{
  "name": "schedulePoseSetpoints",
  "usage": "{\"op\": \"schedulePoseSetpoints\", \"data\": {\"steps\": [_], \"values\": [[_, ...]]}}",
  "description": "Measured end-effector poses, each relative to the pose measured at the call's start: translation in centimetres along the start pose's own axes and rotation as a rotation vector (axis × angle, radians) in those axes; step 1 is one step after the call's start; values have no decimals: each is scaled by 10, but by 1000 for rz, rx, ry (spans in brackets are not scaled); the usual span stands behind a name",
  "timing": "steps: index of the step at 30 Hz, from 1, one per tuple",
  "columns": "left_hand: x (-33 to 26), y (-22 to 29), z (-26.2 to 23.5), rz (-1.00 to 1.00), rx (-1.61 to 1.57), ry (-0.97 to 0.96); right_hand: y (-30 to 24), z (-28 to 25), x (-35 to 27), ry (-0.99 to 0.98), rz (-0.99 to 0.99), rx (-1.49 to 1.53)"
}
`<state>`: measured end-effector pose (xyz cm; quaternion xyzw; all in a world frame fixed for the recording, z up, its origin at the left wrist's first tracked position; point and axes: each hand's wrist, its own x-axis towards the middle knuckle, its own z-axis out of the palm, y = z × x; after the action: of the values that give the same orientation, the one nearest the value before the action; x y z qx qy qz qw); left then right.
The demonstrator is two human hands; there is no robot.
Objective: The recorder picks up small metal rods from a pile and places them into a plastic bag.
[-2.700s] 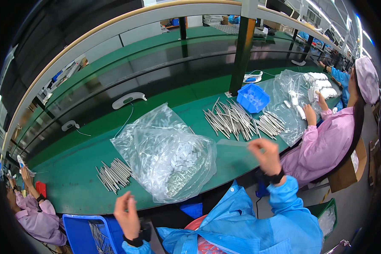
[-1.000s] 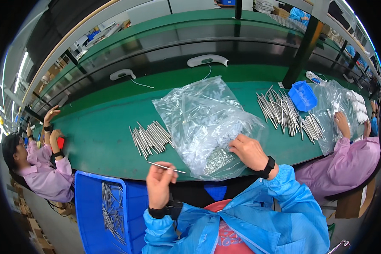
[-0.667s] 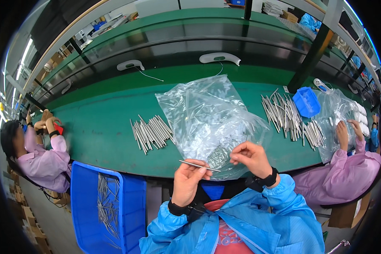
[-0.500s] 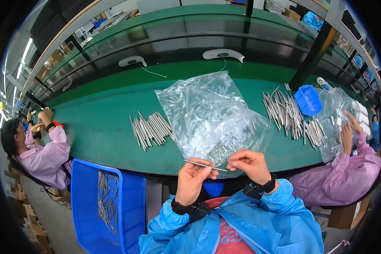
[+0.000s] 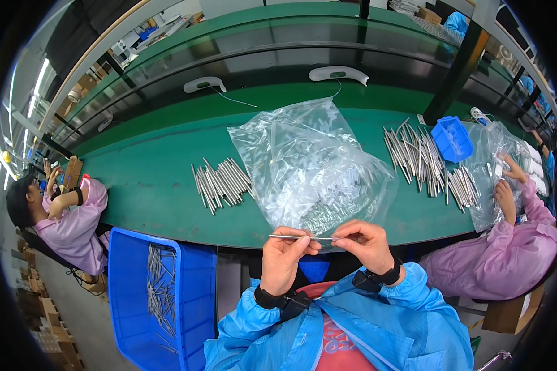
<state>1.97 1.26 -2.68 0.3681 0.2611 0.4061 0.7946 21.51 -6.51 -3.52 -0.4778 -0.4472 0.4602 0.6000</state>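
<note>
My left hand (image 5: 283,263) grips a thin metal rod (image 5: 284,236) between thumb and fingers, holding it level at the table's near edge. At the rod's right end, the thumb and fingertips of my right hand (image 5: 366,245) are pinched together; any small piece between them is too hidden to name. Just beyond both hands lies a large clear plastic bag (image 5: 297,142) containing many small clear pieces (image 5: 334,191). To its left is a bundle of metal rods (image 5: 220,183), and to its right a larger rod pile (image 5: 414,154).
A blue bin (image 5: 176,309) with loose rods stands at lower left. Beyond the right pile sits a small blue tray (image 5: 452,139). Co-workers in pink sit left (image 5: 74,222) and right (image 5: 483,253). Two white curved devices (image 5: 338,74) lie at the back.
My right hand has moved left, and its fingertips have met the rod's right end. The rod has turned from slanted to nearly level in my left hand.
</note>
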Motion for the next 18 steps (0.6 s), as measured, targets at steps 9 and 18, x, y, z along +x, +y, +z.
{"op": "schedulePoseSetpoints", "data": {"steps": [9,18], "values": [[-5,-3,7,38,110,33,-10,2,-2,24,-248,-343],[-7,-6,7,34,108,37,-15,10,0,1,-396,-538]]}}
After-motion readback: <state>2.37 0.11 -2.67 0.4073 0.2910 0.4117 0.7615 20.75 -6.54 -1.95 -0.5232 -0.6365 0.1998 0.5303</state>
